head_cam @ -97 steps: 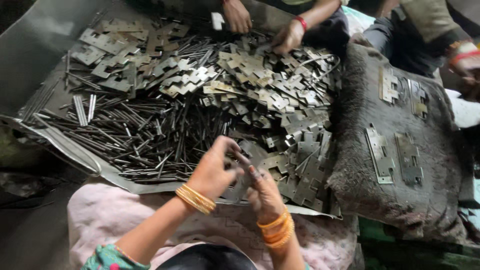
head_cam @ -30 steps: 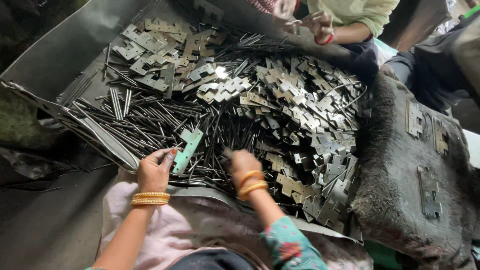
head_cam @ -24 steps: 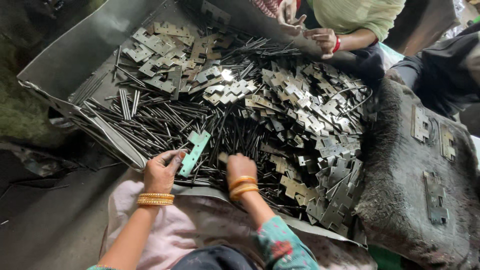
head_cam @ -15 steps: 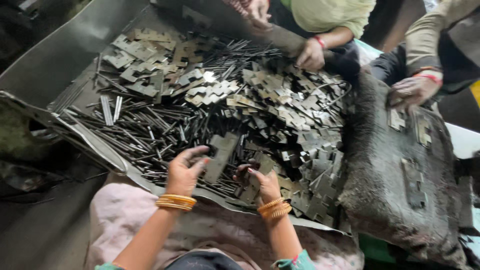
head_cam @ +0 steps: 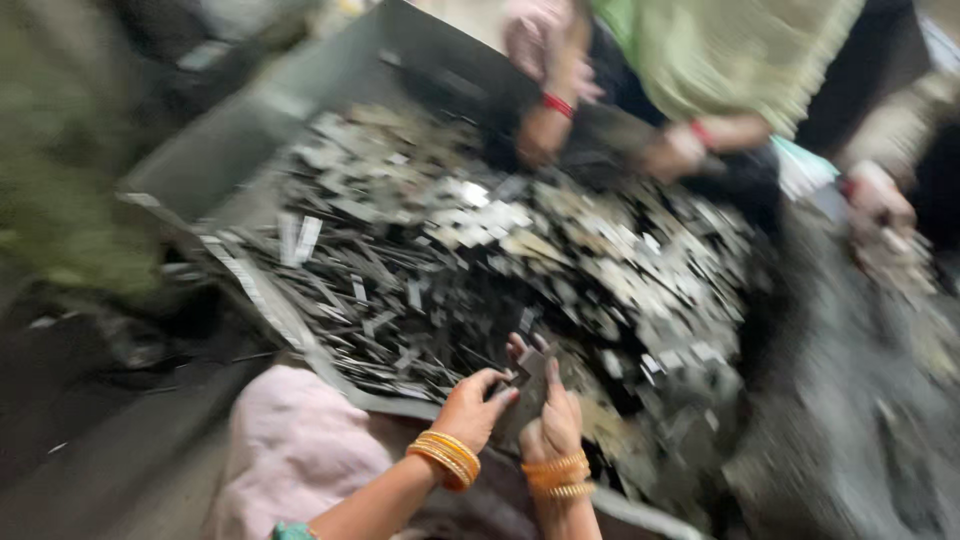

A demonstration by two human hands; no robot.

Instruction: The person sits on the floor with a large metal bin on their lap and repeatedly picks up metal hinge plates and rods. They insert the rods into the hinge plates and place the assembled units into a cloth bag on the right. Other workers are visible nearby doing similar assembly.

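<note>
Though blur hides detail, both hands' fingers (head_cam: 500,385) seemingly pinch one metal plate (head_cam: 530,375) between them.

The picture is blurred by motion, so fine detail is lost. The left hand (head_cam: 470,408) is bare, with a stack of orange and gold bangles (head_cam: 445,458) around the wrist; the forearm behind it is uncovered. The right hand (head_cam: 550,425) is bare too, with a similar band of orange-gold bangles (head_cam: 557,476) at its wrist. At the bottom edge, by the left elbow, a small piece of teal patterned sleeve (head_cam: 290,531) shows. Pale pink cloth (head_cam: 290,450) covers the knee or lap beneath the left arm.
</note>
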